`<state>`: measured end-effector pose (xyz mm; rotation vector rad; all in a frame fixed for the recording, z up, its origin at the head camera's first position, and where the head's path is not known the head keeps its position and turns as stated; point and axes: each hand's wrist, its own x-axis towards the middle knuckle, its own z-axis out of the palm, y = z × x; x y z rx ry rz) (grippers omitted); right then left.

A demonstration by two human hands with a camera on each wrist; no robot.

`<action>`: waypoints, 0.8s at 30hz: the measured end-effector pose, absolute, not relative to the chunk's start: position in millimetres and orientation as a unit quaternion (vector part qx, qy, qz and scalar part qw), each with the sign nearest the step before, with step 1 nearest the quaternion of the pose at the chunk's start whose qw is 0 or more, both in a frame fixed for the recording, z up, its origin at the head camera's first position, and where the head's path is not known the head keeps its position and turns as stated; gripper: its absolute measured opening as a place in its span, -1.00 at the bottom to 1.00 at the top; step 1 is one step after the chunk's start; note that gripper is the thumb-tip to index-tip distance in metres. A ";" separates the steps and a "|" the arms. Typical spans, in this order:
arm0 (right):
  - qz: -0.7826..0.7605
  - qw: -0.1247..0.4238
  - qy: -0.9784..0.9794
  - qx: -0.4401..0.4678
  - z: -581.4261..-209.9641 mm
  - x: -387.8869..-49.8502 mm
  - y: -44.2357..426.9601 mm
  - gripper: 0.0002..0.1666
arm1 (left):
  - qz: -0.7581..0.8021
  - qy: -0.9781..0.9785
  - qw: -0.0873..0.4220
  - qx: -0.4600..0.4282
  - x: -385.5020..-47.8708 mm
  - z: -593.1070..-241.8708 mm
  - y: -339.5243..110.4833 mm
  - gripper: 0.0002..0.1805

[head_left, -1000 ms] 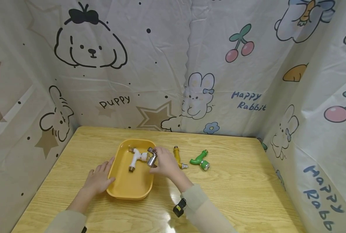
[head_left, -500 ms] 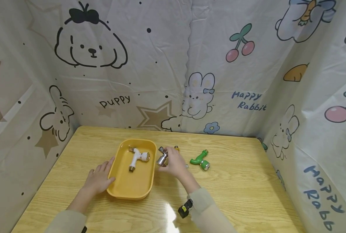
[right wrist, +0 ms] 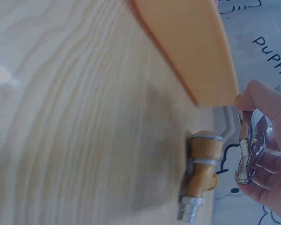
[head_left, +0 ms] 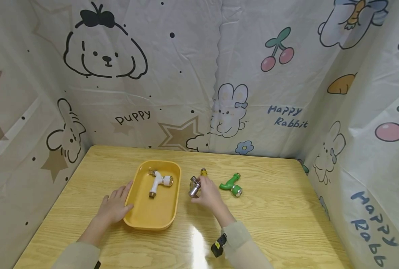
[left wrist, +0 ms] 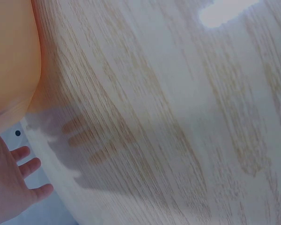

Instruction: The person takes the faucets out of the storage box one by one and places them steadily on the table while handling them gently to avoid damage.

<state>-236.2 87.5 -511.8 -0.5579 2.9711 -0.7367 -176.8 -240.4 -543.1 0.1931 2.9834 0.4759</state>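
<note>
My right hand (head_left: 208, 193) pinches a chrome faucet (head_left: 194, 187) between thumb and fingers, right of the yellow tray (head_left: 152, 220). In the right wrist view that hand (right wrist: 269, 140) holds the shiny faucet (right wrist: 247, 150), with a yellow faucet (right wrist: 202, 168) lying on the table beside it. The head view shows only the top of the yellow faucet (head_left: 203, 172) behind the hand. My left hand (head_left: 113, 206) rests against the tray's left side, fingers extended; the left wrist view also shows this hand (left wrist: 11, 183). A white faucet (head_left: 157, 184) lies inside the tray.
To the right of my right hand, a green faucet (head_left: 232, 185) lies on the wooden table (head_left: 273, 216). Printed cloth (head_left: 179, 74) hangs behind the table and along both sides.
My right hand has carried the chrome faucet rightward, from over the tray's right edge to above the table, now covering most of the yellow faucet. My left hand has stayed in place.
</note>
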 end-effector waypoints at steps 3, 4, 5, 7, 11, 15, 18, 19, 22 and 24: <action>-0.251 0.026 0.953 -0.170 -516.8 -234.8 90.4 -0.09 | 0.159 0.983 0.059 0.064 -177.3 -544.1 -241.1 -0.13; -0.255 0.029 0.952 -0.168 -518.6 -234.4 91.4 -0.09 | 0.159 0.983 0.059 0.065 -177.4 -544.2 -241.1 -0.13; -0.258 0.031 0.951 -0.166 -520.6 -234.2 92.2 -0.09 | 0.160 0.983 0.060 0.065 -177.3 -544.2 -241.1 -0.13; -0.260 0.034 0.951 -0.164 -525.0 -233.7 93.8 -0.09 | 0.159 0.983 0.059 0.067 -176.8 -543.5 -240.8 -0.13; -0.253 0.038 0.953 -0.164 -533.9 -232.8 95.9 -0.11 | 0.156 0.984 0.057 0.068 -175.6 -541.8 -239.8 -0.14; -0.246 0.036 0.954 -0.166 -539.9 -231.9 97.7 -0.13 | 0.154 0.984 0.055 0.068 -174.9 -541.1 -238.7 -0.15; -0.247 0.035 0.954 -0.167 -542.0 -230.6 99.3 -0.15 | 0.155 0.984 0.055 0.066 -174.5 -540.1 -238.0 -0.15; -0.247 0.036 0.954 -0.167 -542.4 -230.1 99.8 -0.16 | 0.155 0.984 0.055 0.066 -174.6 -540.1 -238.0 -0.15; -0.251 0.037 0.952 -0.171 -544.2 -228.8 101.4 -0.17 | 0.159 0.984 0.057 0.065 -175.0 -539.8 -238.0 -0.15; -0.251 0.040 0.952 -0.173 -545.8 -228.0 102.3 -0.18 | 0.160 0.983 0.058 0.065 -175.4 -539.8 -238.0 -0.15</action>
